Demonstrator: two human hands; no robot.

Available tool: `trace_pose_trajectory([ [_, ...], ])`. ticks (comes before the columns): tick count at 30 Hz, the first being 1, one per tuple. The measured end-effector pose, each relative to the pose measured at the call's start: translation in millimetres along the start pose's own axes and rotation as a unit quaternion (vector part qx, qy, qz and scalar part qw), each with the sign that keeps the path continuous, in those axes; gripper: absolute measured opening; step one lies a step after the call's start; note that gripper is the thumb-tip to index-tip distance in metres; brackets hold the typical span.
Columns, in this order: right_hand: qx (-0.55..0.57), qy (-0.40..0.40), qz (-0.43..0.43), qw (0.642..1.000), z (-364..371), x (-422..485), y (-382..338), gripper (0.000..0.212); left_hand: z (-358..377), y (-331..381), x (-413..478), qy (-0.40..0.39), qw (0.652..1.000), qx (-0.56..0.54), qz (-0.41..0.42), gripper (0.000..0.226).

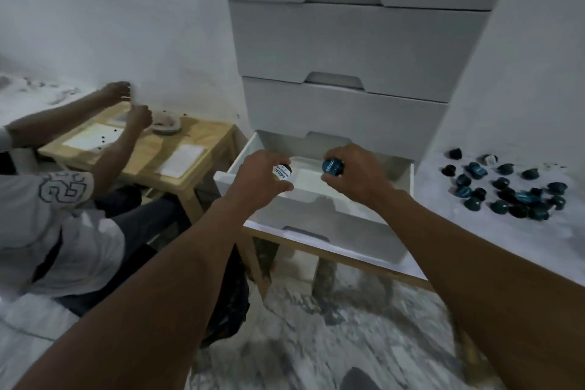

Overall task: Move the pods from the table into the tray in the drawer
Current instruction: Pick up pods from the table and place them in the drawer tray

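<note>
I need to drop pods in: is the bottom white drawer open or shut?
Open: the bottom white drawer juts out past the shut white drawers above it, its pale interior showing.

Blurred "excelso"-like word on white pod [282, 173], blue pod [332, 166]; "2" on sleeve [65, 188]

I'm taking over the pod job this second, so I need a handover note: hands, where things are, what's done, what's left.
Left hand grips a white-lidded pod over the open drawer.
Right hand grips a blue-lidded pod over it too.
The tray in the drawer shows no pods in its visible part.
Loose pods lie clustered on the table, right of the drawer.
Done: nothing visibly placed.
Left: set these two down in the tray, then move the cluster.
</note>
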State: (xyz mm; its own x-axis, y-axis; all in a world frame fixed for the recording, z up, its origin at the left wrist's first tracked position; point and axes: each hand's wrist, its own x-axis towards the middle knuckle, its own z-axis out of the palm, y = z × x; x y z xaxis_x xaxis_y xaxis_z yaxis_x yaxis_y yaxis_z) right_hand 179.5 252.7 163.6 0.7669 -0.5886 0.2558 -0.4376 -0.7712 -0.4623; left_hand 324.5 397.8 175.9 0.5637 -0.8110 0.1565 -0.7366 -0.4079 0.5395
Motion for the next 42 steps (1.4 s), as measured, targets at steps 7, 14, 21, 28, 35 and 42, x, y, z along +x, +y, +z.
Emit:
trace_pose_trajectory([
  [7, -0.006, -0.026, 0.040, 0.999, 37, 41, 3, 0.041, 11, -30, 51, -0.068, 0.996, -0.050, -0.004, 0.047],
  [14, 0.021, -0.072, 0.102, 0.992, 74, 89, 44, 0.044, 39, -52, 118, -0.151, 0.988, -0.021, -0.008, 0.047],
  [21, 0.040, -0.165, 0.124, 0.978, 112, 118, 72, 0.039, 68, -77, 164, -0.204, 0.979, 0.018, 0.011, 0.030],
  [28, 0.030, -0.225, 0.183, 0.957, 131, 117, 78, 0.040, 93, -90, 179, -0.322, 0.941, 0.090, 0.052, 0.030],
  [35, 0.039, -0.284, 0.216, 0.933, 139, 102, 71, 0.027, 114, -98, 181, -0.426, 0.881, 0.132, 0.156, 0.034],
  [42, 0.041, -0.291, 0.264, 0.919, 147, 99, 67, 0.028, 126, -111, 184, -0.450, 0.861, 0.154, 0.183, 0.033],
])
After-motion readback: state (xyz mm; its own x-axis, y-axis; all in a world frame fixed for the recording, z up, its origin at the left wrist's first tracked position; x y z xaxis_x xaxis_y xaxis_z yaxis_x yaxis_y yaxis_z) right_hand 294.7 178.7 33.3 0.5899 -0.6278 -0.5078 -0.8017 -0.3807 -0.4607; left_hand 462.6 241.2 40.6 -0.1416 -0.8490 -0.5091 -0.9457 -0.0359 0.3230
